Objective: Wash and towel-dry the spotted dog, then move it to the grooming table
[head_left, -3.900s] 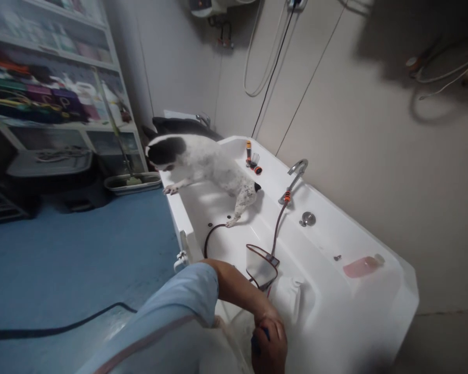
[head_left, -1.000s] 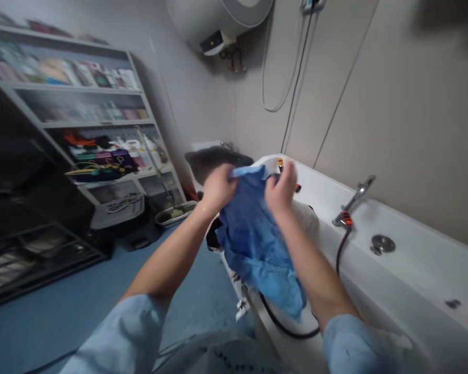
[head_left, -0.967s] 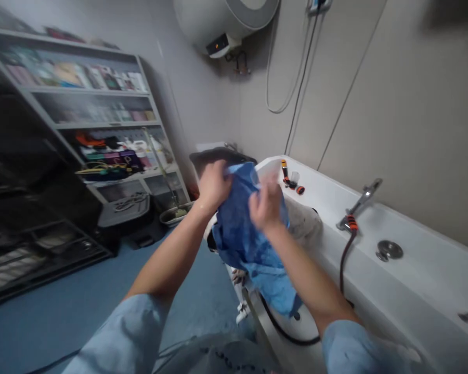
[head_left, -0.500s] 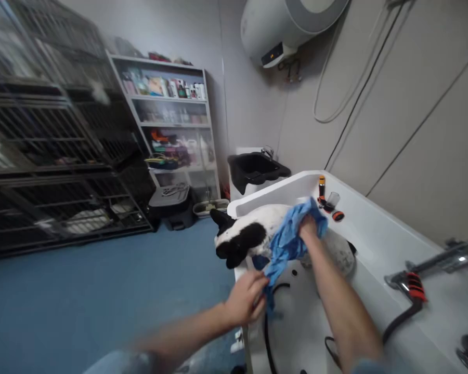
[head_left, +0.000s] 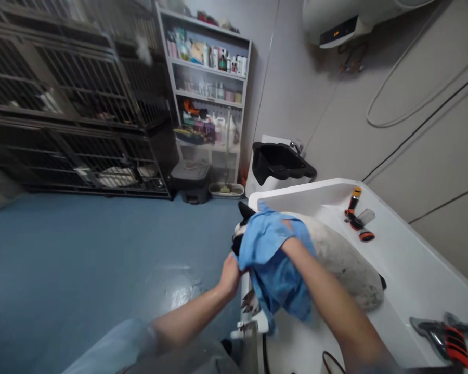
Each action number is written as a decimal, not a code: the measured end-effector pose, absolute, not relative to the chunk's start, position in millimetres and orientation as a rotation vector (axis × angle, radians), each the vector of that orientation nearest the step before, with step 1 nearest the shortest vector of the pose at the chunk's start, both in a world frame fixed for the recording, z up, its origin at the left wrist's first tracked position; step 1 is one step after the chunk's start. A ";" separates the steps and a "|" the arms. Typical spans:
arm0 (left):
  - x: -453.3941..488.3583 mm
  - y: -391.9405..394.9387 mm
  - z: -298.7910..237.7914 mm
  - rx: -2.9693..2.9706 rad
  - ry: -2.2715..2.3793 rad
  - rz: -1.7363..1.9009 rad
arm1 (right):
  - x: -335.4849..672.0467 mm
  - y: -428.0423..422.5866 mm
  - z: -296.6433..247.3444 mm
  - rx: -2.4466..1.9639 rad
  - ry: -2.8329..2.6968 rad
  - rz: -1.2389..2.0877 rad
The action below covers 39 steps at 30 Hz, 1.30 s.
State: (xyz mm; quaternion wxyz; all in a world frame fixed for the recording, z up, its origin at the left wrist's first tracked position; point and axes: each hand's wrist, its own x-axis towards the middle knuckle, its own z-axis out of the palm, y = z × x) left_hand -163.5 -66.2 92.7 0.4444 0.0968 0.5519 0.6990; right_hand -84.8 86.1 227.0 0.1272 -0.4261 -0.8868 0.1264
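A black-and-white dog stands in a white bathtub, its dark-eared head over the near-left rim. A blue towel lies over its neck and the side of its head and hangs down into the tub. Beside the dog's muzzle, my left hand is closed on the towel's edge. My right hand rests on the dog's neck and shoulders, partly covered by a towel fold that hides the fingers. One front paw shows at the tub's rim.
Sprayer parts lie on the tub's far ledge. A faucet with a red-and-black handle is at the right. Beyond the tub are a black basin, a grey bin, a shelf of bottles and metal cages.
The towel has moved from the dog's back forward over its neck and head and is spread wider. Both hands moved with it toward the head. My view has turned left and down.
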 end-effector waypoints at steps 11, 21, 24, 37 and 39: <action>-278.1 53.0 100.7 1.185 1.809 1.325 | -127.9 74.1 203.5 -1.953 -2.498 0.048; -212.0 113.3 146.9 2.081 1.282 0.839 | -46.9 36.4 158.9 -2.329 -1.760 0.005; -184.8 109.9 147.4 2.010 1.038 0.901 | -25.9 40.4 147.7 -2.177 -1.793 0.159; -175.9 88.3 159.5 2.518 1.216 0.892 | 108.5 120.7 127.1 -2.255 -1.503 0.295; -188.1 77.4 141.4 2.646 1.431 0.827 | 146.1 131.2 111.6 -2.449 -1.251 0.213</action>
